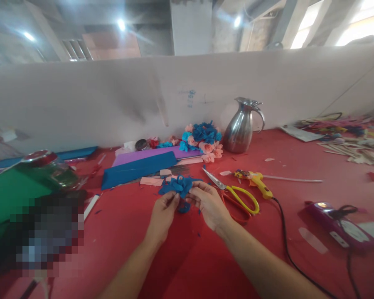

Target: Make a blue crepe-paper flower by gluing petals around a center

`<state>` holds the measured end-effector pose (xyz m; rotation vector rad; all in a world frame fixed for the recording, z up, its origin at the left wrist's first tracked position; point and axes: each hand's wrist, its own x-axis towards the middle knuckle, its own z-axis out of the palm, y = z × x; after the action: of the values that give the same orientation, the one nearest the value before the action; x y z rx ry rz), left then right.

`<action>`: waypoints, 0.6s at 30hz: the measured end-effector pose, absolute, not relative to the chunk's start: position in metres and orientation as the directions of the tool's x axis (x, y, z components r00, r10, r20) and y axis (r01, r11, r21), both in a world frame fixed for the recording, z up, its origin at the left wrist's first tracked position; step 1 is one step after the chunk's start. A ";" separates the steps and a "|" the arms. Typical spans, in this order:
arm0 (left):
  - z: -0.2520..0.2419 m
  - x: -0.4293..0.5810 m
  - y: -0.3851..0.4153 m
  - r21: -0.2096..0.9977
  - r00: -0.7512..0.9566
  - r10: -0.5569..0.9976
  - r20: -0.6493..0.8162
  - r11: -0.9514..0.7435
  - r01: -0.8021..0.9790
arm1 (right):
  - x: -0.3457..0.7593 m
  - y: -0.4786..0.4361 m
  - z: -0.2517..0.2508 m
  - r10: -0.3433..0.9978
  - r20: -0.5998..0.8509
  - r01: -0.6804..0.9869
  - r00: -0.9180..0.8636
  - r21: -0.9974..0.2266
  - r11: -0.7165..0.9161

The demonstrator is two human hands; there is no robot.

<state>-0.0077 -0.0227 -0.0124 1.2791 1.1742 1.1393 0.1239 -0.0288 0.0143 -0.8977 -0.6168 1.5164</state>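
Observation:
Both of my hands hold a blue crepe-paper flower over the red table. My left hand pinches it from below on the left. My right hand grips its right side with the fingers closed. A small blue scrap hangs or lies just beneath the flower. Yellow-handled scissors lie immediately right of my right hand, and a yellow glue gun lies beyond them.
Folded blue and purple paper lie behind the flower. Finished blue and pink flowers and a steel jug stand by the white partition. A black cord runs toward me; a purple device sits right.

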 end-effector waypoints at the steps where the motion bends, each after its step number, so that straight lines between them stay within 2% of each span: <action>1: -0.012 -0.008 -0.023 0.999 0.080 0.997 0.014 -0.018 0.048 | 0.124 -0.029 0.014 0.982 -0.190 -0.568 0.011 -0.810 -0.150; 18: -0.005 -0.007 -0.027 0.976 -0.005 0.993 0.117 -0.114 0.184 | 0.114 -0.030 0.002 0.997 -0.046 -0.510 0.067 -0.860 -0.006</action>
<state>-0.0066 -0.0273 -0.0051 1.4257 1.2993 1.2143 0.1140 -0.0301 0.0023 -0.8615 -0.7428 1.3793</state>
